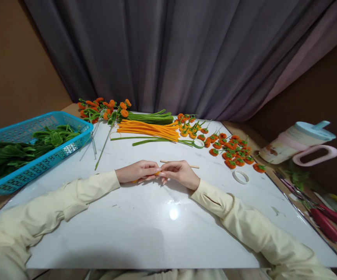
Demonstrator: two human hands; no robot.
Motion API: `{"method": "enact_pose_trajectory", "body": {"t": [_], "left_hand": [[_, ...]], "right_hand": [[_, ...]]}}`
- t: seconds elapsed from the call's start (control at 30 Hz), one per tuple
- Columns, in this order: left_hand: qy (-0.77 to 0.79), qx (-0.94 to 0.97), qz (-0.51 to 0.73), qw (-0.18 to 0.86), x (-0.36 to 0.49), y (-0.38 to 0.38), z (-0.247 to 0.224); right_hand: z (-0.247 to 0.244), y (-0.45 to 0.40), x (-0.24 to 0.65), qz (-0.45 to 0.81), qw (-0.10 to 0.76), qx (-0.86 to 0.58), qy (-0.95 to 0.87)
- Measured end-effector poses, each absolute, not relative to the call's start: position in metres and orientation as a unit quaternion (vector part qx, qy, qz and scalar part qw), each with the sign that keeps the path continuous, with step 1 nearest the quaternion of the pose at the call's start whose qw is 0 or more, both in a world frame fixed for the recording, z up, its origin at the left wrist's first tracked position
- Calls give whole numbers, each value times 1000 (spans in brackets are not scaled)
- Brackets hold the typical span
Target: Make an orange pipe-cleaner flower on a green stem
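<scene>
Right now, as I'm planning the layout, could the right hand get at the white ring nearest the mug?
Probably yes: nothing appears to block the right hand from the white ring, though that hand is at a small orange piece.

A loose, pale cream sleeve (54, 196) is worn on the left arm, deeply creased and finished with a broad cuff (102, 186) above the bare left hand (139, 171). The right sleeve (256, 223) is matched in colour, marked by a narrow slit (211, 198) near the bare right hand (181, 175) and a thin tan band (232, 200).
</scene>
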State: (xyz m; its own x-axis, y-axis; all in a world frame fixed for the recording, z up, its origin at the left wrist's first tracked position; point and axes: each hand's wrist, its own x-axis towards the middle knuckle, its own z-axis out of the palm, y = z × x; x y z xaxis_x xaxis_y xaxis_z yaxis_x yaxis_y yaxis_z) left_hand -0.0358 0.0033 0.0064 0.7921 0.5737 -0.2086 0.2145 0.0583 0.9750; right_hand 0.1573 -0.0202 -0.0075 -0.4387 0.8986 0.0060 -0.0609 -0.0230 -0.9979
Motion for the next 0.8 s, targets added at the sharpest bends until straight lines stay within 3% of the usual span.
{"method": "enact_pose_trajectory", "body": {"t": [0.8], "left_hand": [[282,685,141,657,-36,4,6]], "right_hand": [[-7,-21,157,585,390,-368,-609]]}}
